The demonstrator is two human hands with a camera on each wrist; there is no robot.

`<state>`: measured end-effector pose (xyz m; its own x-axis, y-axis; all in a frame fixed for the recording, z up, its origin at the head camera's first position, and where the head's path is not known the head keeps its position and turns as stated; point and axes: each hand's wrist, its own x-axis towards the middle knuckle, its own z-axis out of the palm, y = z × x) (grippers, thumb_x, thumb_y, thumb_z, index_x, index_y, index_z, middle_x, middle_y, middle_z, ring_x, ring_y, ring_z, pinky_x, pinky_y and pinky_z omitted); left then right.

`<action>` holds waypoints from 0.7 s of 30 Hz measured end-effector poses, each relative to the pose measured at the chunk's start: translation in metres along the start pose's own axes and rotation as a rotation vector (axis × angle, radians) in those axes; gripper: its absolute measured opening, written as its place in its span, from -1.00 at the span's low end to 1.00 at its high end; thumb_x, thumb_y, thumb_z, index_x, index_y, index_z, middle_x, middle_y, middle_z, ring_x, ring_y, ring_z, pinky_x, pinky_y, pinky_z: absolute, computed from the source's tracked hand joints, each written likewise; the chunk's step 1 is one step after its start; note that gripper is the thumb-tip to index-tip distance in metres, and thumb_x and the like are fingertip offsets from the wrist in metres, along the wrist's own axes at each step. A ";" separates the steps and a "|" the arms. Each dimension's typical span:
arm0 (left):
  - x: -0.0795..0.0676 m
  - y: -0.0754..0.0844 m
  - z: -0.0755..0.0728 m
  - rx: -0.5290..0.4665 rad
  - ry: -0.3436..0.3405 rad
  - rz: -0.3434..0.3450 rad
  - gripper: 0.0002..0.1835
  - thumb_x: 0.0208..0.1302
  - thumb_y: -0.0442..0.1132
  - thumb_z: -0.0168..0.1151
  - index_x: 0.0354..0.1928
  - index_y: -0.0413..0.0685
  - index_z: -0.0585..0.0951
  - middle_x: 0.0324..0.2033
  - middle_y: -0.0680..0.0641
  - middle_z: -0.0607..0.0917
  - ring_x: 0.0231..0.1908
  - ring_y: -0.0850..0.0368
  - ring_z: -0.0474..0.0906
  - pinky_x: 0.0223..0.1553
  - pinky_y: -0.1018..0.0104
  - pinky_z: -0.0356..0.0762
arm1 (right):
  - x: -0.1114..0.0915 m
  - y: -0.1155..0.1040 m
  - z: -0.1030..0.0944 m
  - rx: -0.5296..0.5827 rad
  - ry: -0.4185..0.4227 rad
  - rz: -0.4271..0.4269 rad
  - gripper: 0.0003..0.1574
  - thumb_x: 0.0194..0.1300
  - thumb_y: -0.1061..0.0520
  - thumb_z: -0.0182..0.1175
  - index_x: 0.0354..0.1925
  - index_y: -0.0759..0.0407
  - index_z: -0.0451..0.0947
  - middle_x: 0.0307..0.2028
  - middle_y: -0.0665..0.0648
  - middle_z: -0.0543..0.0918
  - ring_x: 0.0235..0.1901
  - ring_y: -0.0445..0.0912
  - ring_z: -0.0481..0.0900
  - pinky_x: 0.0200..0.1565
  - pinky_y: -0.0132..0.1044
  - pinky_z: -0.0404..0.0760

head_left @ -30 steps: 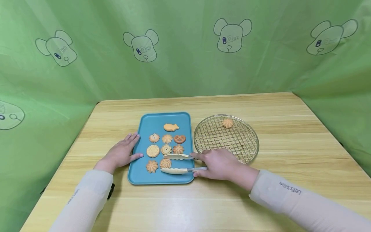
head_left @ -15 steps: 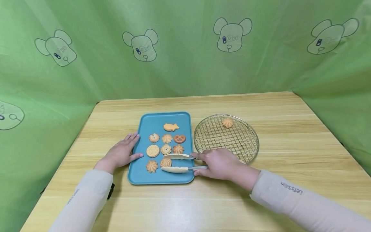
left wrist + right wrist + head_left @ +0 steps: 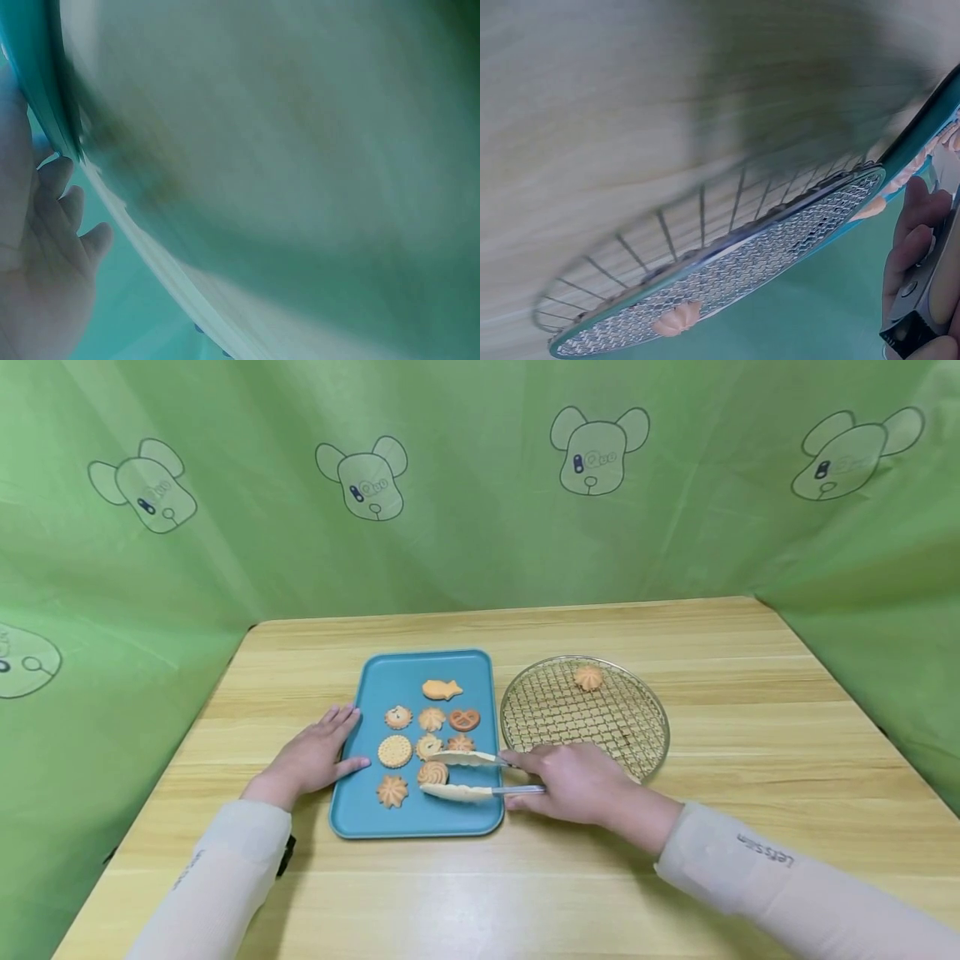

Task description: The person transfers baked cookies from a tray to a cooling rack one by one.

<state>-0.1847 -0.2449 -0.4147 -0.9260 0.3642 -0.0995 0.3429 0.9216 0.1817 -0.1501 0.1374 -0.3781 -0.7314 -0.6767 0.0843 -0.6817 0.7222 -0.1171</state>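
A: What is the right hand up to?
B: It grips the tongs, fingers and thumb curled round the metal arms. The 2 cream tips stand apart over the blue tray.

A: And the swirl cookie?
B: It lies between those 2 tips, near the middle of the tray's near half. I can't tell whether the 2 tips press on it.

A: The left hand?
B: That's open, fingers spread along the tray's left rim, with the thumb reaching in over the edge. It holds nothing.

A: How many cookies does the tray carry?
B: I count 9, including the swirl. A fish-shaped cookie lies farthest away. Nearer comes a row of 3, with a pretzel-shaped cookie at its right end. The next row also has 3, starting on the left with a round dotted cookie. Left of the swirl is a star-shaped cookie.

A: What is to the right of the tray?
B: A round wire rack, just beside it, with 1 ridged cookie near its far edge. The right hand covers part of the rack's near left side.

A: And around all that?
B: A wood-grain table, with a green curtain behind it, printed with bear-like heads.
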 end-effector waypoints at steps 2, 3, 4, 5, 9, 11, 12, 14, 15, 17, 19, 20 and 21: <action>0.000 0.000 0.000 0.001 0.002 0.001 -0.11 0.33 0.18 0.09 0.45 -0.27 0.06 0.44 -0.26 0.02 0.41 -0.24 -0.13 0.35 -0.14 -0.03 | -0.001 0.001 0.000 -0.004 0.006 0.011 -0.15 0.15 -0.45 0.15 0.26 -0.04 0.45 -0.15 0.08 0.70 -0.32 -0.07 0.67 -0.49 -0.22 0.61; 0.000 0.000 0.000 0.001 0.003 0.002 -0.11 0.33 0.18 0.09 0.45 -0.27 0.06 0.44 -0.26 0.02 0.41 -0.24 -0.13 0.35 -0.14 -0.02 | -0.001 0.001 0.000 -0.002 0.010 0.016 -0.15 0.15 -0.45 0.16 0.27 -0.05 0.45 -0.18 0.08 0.70 -0.35 -0.08 0.66 -0.52 -0.25 0.59; 0.000 0.000 0.001 0.001 0.004 0.002 -0.11 0.33 0.18 0.09 0.45 -0.26 0.06 0.44 -0.26 0.02 0.41 -0.24 -0.13 0.34 -0.14 -0.02 | -0.002 0.002 -0.001 -0.002 0.015 0.021 -0.14 0.14 -0.45 0.16 0.27 -0.05 0.45 -0.19 0.07 0.70 -0.38 -0.10 0.65 -0.55 -0.27 0.57; 0.000 0.000 0.001 0.000 0.004 0.003 -0.11 0.33 0.18 0.09 0.45 -0.27 0.06 0.44 -0.26 0.02 0.41 -0.24 -0.12 0.34 -0.14 -0.02 | -0.002 0.002 -0.001 -0.004 0.018 0.029 -0.14 0.13 -0.46 0.16 0.27 -0.06 0.45 -0.22 0.06 0.70 -0.41 -0.11 0.64 -0.57 -0.29 0.55; -0.001 0.000 0.001 -0.001 0.005 0.005 -0.11 0.33 0.17 0.10 0.45 -0.27 0.06 0.43 -0.26 0.03 0.40 -0.24 -0.12 0.34 -0.14 -0.01 | -0.003 0.005 -0.002 -0.004 0.037 0.044 -0.13 0.12 -0.45 0.18 0.28 -0.05 0.44 -0.20 0.08 0.70 -0.41 -0.09 0.65 -0.60 -0.31 0.54; -0.001 0.000 0.001 -0.001 0.005 0.006 -0.12 0.33 0.17 0.10 0.45 -0.27 0.06 0.43 -0.26 0.03 0.40 -0.24 -0.12 0.34 -0.14 -0.01 | -0.004 0.007 -0.002 -0.011 0.043 0.050 -0.13 0.12 -0.44 0.19 0.28 -0.06 0.44 -0.18 0.10 0.70 -0.41 -0.07 0.65 -0.62 -0.33 0.51; -0.001 0.000 0.001 -0.001 0.005 0.007 -0.12 0.33 0.17 0.10 0.45 -0.27 0.06 0.43 -0.26 0.03 0.40 -0.24 -0.11 0.34 -0.14 -0.01 | -0.005 0.009 -0.001 -0.010 0.047 0.053 -0.13 0.12 -0.44 0.20 0.28 -0.06 0.43 -0.17 0.11 0.70 -0.41 -0.06 0.65 -0.63 -0.34 0.50; -0.001 0.001 0.001 -0.003 0.005 0.010 -0.12 0.33 0.17 0.10 0.45 -0.28 0.06 0.43 -0.26 0.03 0.40 -0.24 -0.12 0.34 -0.13 -0.01 | -0.006 0.011 -0.001 -0.017 0.058 0.058 -0.13 0.12 -0.43 0.20 0.29 -0.07 0.43 -0.17 0.12 0.70 -0.41 -0.05 0.66 -0.65 -0.34 0.48; -0.001 0.001 0.001 -0.003 0.005 0.010 -0.12 0.33 0.17 0.10 0.45 -0.28 0.06 0.43 -0.26 0.03 0.40 -0.24 -0.11 0.34 -0.13 -0.01 | -0.006 0.013 -0.002 -0.019 0.068 0.058 -0.14 0.12 -0.43 0.21 0.29 -0.07 0.43 -0.16 0.13 0.69 -0.40 -0.04 0.66 -0.64 -0.33 0.49; 0.000 0.001 0.001 -0.005 0.007 0.010 -0.12 0.33 0.17 0.10 0.45 -0.27 0.07 0.43 -0.26 0.03 0.40 -0.25 -0.11 0.34 -0.14 -0.01 | -0.007 0.015 -0.002 -0.020 0.085 0.061 -0.14 0.12 -0.42 0.21 0.29 -0.06 0.43 -0.16 0.14 0.69 -0.42 -0.03 0.66 -0.66 -0.34 0.48; 0.000 0.001 0.001 -0.003 0.009 0.010 -0.12 0.33 0.17 0.10 0.45 -0.27 0.07 0.43 -0.27 0.03 0.40 -0.25 -0.11 0.34 -0.14 -0.01 | -0.008 0.018 -0.003 -0.024 0.105 0.064 -0.14 0.12 -0.41 0.23 0.28 -0.05 0.44 -0.17 0.15 0.70 -0.43 -0.03 0.66 -0.68 -0.35 0.47; 0.000 0.000 0.001 -0.003 0.010 0.010 -0.12 0.33 0.17 0.10 0.45 -0.27 0.07 0.43 -0.27 0.03 0.40 -0.25 -0.11 0.34 -0.14 -0.01 | -0.008 0.019 -0.004 -0.023 0.113 0.068 -0.15 0.12 -0.40 0.24 0.28 -0.05 0.44 -0.16 0.15 0.70 -0.43 -0.03 0.66 -0.69 -0.36 0.46; 0.000 0.000 0.001 -0.003 0.010 0.010 -0.12 0.33 0.17 0.10 0.45 -0.27 0.06 0.43 -0.27 0.03 0.40 -0.25 -0.11 0.34 -0.14 -0.01 | -0.009 0.020 -0.004 -0.022 0.120 0.075 -0.15 0.12 -0.39 0.24 0.27 -0.05 0.45 -0.18 0.15 0.70 -0.44 -0.03 0.66 -0.71 -0.37 0.42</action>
<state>-0.1842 -0.2443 -0.4155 -0.9242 0.3718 -0.0877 0.3516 0.9176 0.1852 -0.1574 0.1583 -0.3771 -0.7761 -0.6001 0.1937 -0.6246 0.7738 -0.1055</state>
